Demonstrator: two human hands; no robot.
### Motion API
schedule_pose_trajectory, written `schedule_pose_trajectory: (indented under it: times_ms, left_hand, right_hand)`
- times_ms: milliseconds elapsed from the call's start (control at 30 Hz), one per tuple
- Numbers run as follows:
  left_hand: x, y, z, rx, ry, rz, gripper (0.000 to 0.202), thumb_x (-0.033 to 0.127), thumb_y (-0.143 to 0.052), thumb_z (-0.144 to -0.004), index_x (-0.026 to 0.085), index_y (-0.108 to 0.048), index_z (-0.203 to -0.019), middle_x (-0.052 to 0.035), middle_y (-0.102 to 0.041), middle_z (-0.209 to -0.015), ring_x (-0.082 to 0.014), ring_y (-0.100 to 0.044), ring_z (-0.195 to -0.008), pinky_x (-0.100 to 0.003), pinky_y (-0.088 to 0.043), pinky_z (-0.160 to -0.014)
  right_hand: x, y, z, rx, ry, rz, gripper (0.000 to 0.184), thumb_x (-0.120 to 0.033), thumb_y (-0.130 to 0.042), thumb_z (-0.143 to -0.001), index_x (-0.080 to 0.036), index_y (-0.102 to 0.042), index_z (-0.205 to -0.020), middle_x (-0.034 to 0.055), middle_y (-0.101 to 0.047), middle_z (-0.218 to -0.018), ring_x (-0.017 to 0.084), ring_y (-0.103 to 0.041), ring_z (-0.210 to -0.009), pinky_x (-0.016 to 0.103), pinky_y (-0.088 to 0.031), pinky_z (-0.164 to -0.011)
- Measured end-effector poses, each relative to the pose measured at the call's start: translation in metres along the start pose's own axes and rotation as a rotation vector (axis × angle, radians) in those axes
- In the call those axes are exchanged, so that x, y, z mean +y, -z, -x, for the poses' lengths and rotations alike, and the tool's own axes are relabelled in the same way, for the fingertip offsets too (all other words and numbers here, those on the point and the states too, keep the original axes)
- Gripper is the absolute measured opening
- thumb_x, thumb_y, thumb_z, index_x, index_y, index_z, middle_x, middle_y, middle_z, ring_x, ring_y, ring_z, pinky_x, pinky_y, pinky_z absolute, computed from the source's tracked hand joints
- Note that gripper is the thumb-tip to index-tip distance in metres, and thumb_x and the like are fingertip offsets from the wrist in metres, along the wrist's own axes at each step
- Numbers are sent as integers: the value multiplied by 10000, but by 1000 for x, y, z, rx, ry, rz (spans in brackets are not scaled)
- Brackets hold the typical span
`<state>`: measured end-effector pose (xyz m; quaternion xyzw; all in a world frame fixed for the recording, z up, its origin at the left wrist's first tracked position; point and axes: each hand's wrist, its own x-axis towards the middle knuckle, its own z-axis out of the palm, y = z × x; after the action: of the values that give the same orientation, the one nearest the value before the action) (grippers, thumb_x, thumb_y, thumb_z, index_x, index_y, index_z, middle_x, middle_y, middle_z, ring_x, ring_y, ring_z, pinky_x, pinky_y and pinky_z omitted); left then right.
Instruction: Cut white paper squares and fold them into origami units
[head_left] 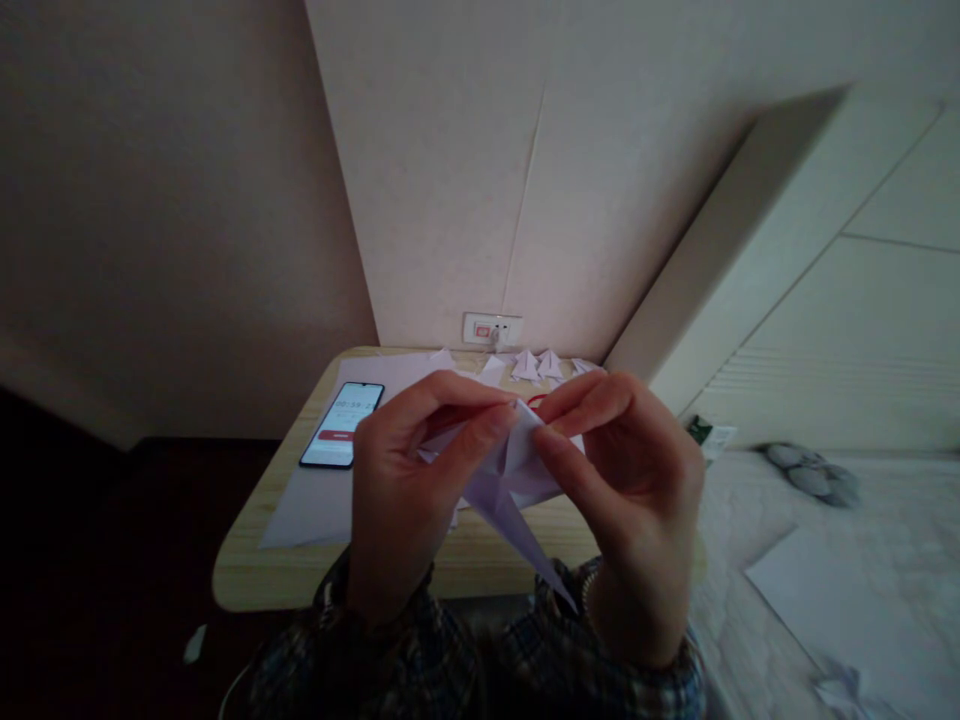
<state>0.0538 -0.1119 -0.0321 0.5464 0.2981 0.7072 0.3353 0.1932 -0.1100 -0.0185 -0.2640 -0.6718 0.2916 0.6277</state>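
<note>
A piece of folded white paper (pixel 517 470) is held up between my two hands above the small wooden table (pixel 270 575). My left hand (pixel 420 470) pinches it at the upper left, thumb and index finger meeting near its top point. From the other side my right hand (pixel 622 480) grips the upper right edge, with the thumb in front. One long narrow point of the paper hangs down toward my right wrist. Fingers cover parts of both sides of the fold.
A phone (pixel 345 425) with a lit timer lies on white paper sheets (pixel 296 510) at the table's left. Several small folded paper pieces (pixel 526 365) line the back edge, below a wall socket (pixel 491 328). To the right, another sheet (pixel 832 590) lies on a pale quilted surface (pixel 922 520).
</note>
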Motion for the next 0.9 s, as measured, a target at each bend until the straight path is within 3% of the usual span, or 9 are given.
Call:
schedule_pose_trajectory:
  times_ms: [167,400,600,733,900]
  left_hand:
    - [1,0,0,13,5,-11,109,219,-767,-870,317,-769,-822,33,-781,-788,-157,-724,-741,-277,-573,-676]
    - [-1,-2,-1,21,-54,-15,127,188,-739,-891,296,-748,-825,68,-741,-769,-110,-678,-724,-217,-535,-677]
    - [0,-2,0,82,-55,-11,113,216,-743,-886,288,-745,-799,51,-711,-747,-128,-637,-700,-252,-496,-639]
    - [1,-2,0,65,-27,-14,113,235,-739,-886,305,-750,-798,32,-719,-748,-157,-639,-700,-305,-497,-641]
    - [1,-3,-1,97,-70,-13,133,210,-728,-885,304,-751,-794,43,-700,-753,-150,-624,-712,-293,-485,-649]
  right_hand:
    - [-1,-1,0,4,-11,22,232,-50,-679,-852,-242,-580,-766,-24,-636,-758,160,-599,-751,311,-467,-639]
    - [0,-1,-1,-12,11,58,214,-74,-700,-866,-243,-603,-779,-17,-644,-760,168,-607,-749,334,-474,-659]
    - [1,2,-1,-40,-85,-24,221,-109,-753,-839,-271,-667,-963,-30,-695,-862,155,-655,-795,292,-529,-703]
    - [3,4,-2,-113,-40,34,135,-122,-732,-859,-246,-684,-884,-29,-698,-829,153,-645,-791,306,-500,-724]
    - [2,3,-3,-93,-34,95,134,-146,-735,-864,-227,-669,-782,-26,-665,-758,151,-618,-731,302,-469,-652]
